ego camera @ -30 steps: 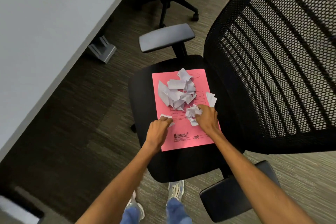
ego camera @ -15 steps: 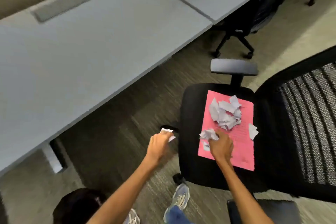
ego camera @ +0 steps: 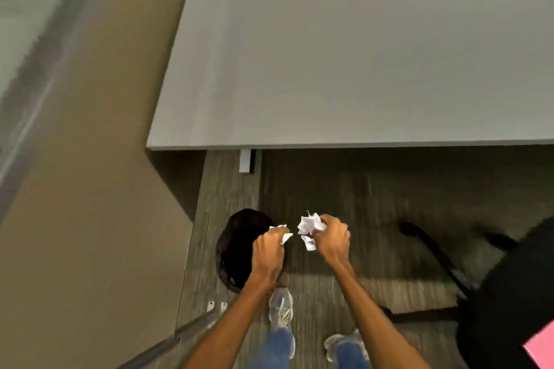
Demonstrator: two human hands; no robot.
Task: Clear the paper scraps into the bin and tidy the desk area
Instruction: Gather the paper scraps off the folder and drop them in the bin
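White paper scraps (ego camera: 309, 223), black bin (ego camera: 236, 249), grey desk (ego camera: 344, 54), pink folder (ego camera: 542, 347) (corner only)

Both forearms bare, no sleeves, no watch or rings seen on left grip (ego camera: 267, 252) or right grip (ego camera: 332, 241). Below the grips: blue denim jeans (ego camera: 280, 344), grey/white lace-up sneakers (ego camera: 281, 307), pale soles; view blurred, no finer detail.
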